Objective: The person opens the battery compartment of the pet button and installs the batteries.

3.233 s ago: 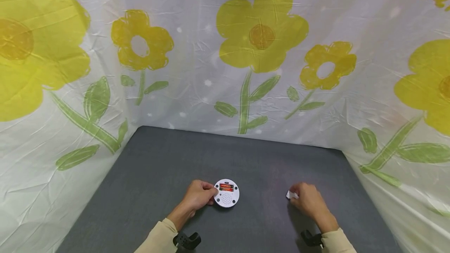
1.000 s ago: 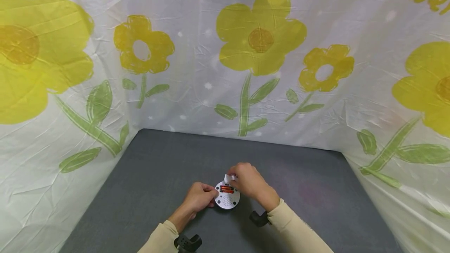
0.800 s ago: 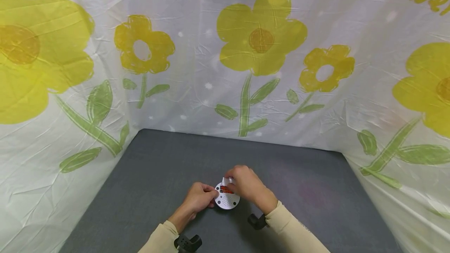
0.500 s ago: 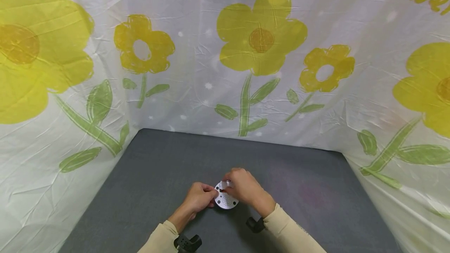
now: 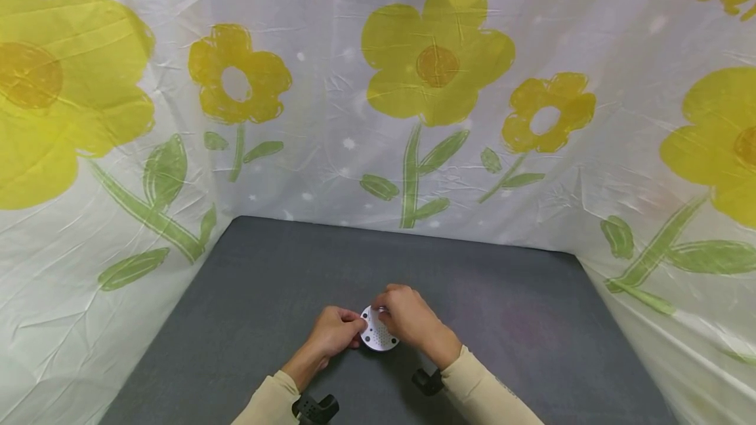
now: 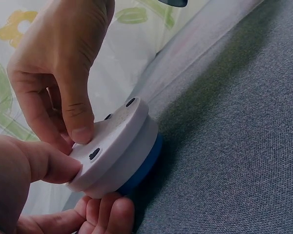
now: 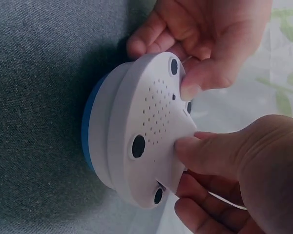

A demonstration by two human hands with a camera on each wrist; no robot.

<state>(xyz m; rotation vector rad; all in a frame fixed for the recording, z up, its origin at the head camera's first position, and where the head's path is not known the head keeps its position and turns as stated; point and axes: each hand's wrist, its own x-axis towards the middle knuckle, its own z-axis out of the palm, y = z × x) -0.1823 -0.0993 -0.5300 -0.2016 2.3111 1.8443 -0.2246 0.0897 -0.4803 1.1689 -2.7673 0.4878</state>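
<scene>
A round white device [image 5: 378,341] with a blue underside [image 7: 90,126] lies with its perforated face up, black feet [image 7: 138,146] around the rim. My left hand [image 5: 333,333] pinches its left edge, thumb on top and fingers against the side. Over the far part of that face, my right hand [image 5: 407,317] pinches a small white battery cover [image 7: 174,174] between thumb and fingers. In the right wrist view the cover sits at the battery opening, a dark gap showing at one corner. The batteries are hidden under the cover and right hand.
The dark grey tabletop [image 5: 283,267] extends around both hands. A white curtain [image 5: 319,169] printed with yellow flowers stands along the back and both sides. Each wrist carries a black camera mount [image 5: 315,407].
My right hand has brought the battery cover from the right side over to the device and lowered it over the red batteries, now out of sight. The left hand keeps its hold on the edge.
</scene>
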